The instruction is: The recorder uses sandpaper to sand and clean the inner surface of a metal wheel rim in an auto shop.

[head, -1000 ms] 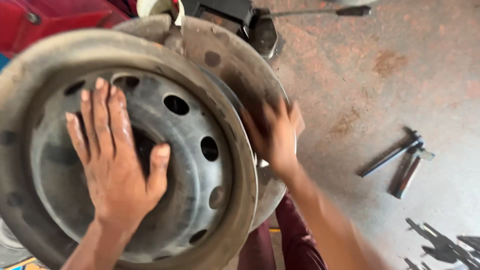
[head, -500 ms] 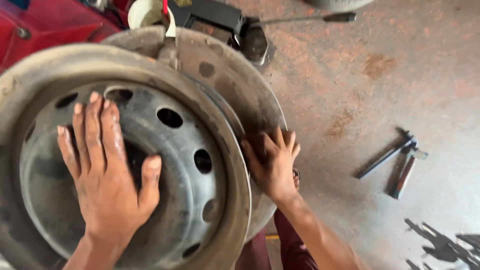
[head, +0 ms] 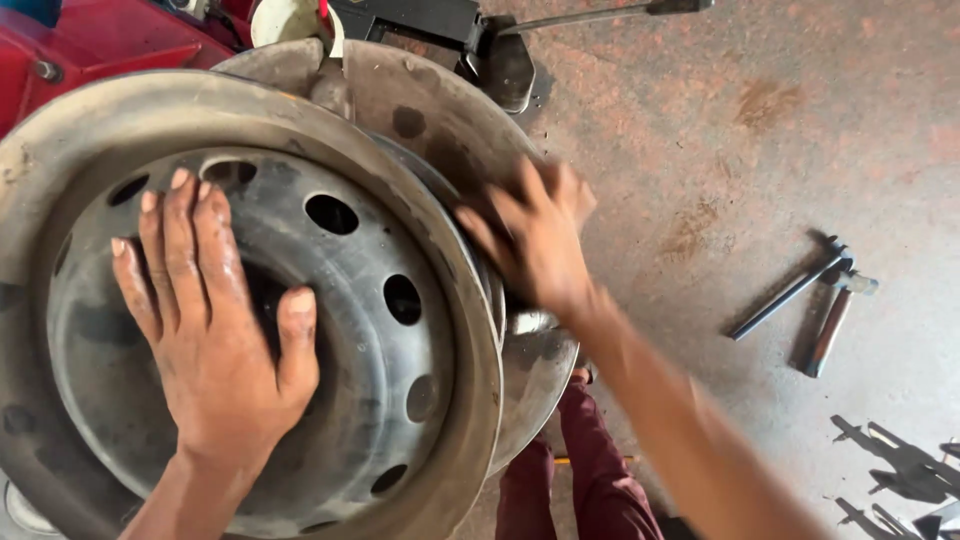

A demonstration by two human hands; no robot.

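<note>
Pressing left hand (head: 215, 340) | steel wheel rim (head: 420, 260) (dusty grey, round-holed)

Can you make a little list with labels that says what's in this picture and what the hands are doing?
Place: workshop floor, reddish concrete
Main thing: grey steel wheel rim with round holes
Left hand: pressed flat on the rim's dished face, fingers spread
Right hand: blurred, at the rim's outer edge
Nearby: dark metal bars on the floor, red machine behind

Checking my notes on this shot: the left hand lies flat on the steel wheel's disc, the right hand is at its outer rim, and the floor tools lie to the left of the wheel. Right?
Not quite: the head view shows the tools on the floor to the right of the steel wheel. The left hand is flat on the disc and the right hand at the rim, as you say.
</note>
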